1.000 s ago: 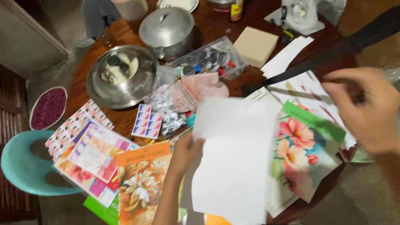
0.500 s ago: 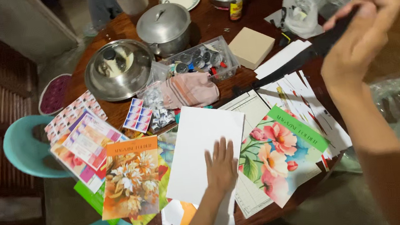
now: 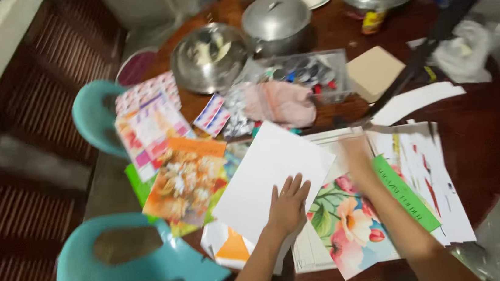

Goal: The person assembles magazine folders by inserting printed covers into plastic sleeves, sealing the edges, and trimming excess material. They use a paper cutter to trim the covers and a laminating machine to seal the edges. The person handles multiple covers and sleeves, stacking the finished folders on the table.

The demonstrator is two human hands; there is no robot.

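The left hand (image 3: 287,207) lies flat on a white sheet (image 3: 266,178), fingers (image 3: 294,186) spread. That sheet rests on the round wooden worktop (image 3: 482,136). Just right of the white sheet the right hand (image 3: 357,157) is blurred over a floral paper (image 3: 347,229); whether its fingers pinch anything cannot be told. Beyond the sheet lies a pink cloth (image 3: 283,102).

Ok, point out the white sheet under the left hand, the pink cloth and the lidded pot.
White sheet (image 3: 260,182), head view, bare middle of the paper.
Pink cloth (image 3: 283,102), head view, centre of the folds.
Lidded pot (image 3: 276,19), head view, on the lid's dome.
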